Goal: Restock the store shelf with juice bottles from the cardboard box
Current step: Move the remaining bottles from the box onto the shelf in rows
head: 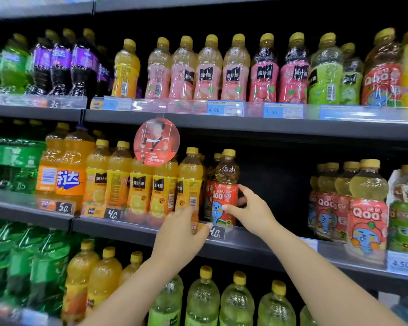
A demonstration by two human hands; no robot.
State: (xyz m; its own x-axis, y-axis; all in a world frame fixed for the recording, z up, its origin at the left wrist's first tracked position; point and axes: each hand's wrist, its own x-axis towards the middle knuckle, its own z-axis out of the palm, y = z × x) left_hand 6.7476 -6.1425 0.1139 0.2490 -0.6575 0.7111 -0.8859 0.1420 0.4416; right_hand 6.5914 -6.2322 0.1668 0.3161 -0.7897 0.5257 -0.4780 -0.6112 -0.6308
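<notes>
- Bright, even light falls from above and in front; the bottle labels are vivid.
- The backs of the shelves [280,175] sink into deep black shadow.
- Glare streaks the clear price strips [151,105] on the upper shelf.
- The green bottles [14,262] at the left edge smear with blur.
- Wide-angle distortion bows and tilts the shelf lines.
- The centre is the sharpest part.

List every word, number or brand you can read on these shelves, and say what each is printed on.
"Qoo": red bottle gripped by the right hand
"Qoo": bottles at right
"4.0": tag by the left hand
"4.0": tag under orange juice
"5.0": tag under orange soda
"4.00": two blue upper-shelf tags
"4.50": white tag
Chinese label text, round hanging sign: too blurred to read.
</notes>
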